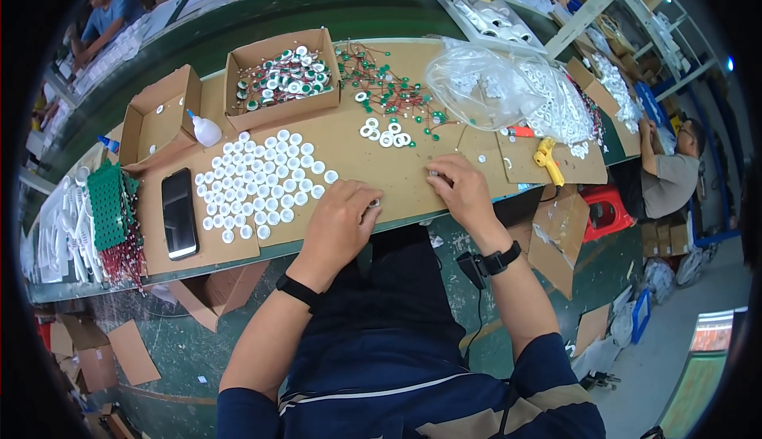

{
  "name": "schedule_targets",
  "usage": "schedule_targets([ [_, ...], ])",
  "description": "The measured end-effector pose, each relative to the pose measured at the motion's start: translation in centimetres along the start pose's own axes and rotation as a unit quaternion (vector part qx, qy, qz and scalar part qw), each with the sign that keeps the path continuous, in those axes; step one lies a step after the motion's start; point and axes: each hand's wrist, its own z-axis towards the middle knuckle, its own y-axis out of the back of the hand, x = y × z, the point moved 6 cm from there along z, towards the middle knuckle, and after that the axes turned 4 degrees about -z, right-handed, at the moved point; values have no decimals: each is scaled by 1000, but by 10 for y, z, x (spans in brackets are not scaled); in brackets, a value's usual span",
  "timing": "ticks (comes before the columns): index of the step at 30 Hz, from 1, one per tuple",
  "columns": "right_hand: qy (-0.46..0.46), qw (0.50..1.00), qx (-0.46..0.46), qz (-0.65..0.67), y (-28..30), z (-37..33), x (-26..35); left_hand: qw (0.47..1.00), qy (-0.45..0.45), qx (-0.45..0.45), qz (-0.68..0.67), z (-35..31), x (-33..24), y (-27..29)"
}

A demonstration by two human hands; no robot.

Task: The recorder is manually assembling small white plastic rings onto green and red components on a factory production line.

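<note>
My left hand point(340, 215) is closed at the front edge of the cardboard-covered bench. Its thumb and forefinger pinch a small white round part point(375, 202), mostly hidden by the fingers. A short way to the right, my right hand point(460, 189) is also closed in a pinch. Something tiny shows at its fingertips, too small to name. Left of my left hand, many white round caps point(274, 201) lie spread out. Beyond my hands are several white rings point(394, 128) and a tangle of green discs with red wires point(389, 82).
A carton of wired parts point(286, 82), a shallower carton point(163, 125), a white glue bottle point(205, 130) and a phone point(179, 213) stand left. At right are clear plastic bags point(484, 90) and a yellow glue gun point(548, 159). A co-worker point(671, 165) sits far right.
</note>
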Motion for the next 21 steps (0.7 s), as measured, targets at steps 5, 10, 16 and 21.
schedule_targets([
  [5,24,999,9,-21,8,-6,-1,1000,26,7,-5,-2,6,-2],
  [10,-28,999,22,-13,11,-7,-9,1000,25,4,-2,-1,8,-2],
  [16,-37,999,21,-2,12,-7,-5,999,39,10,-4,-3,8,-3],
  [21,3,996,48,-70,11,-2,2,999,45,7,-7,-1,7,-1],
])
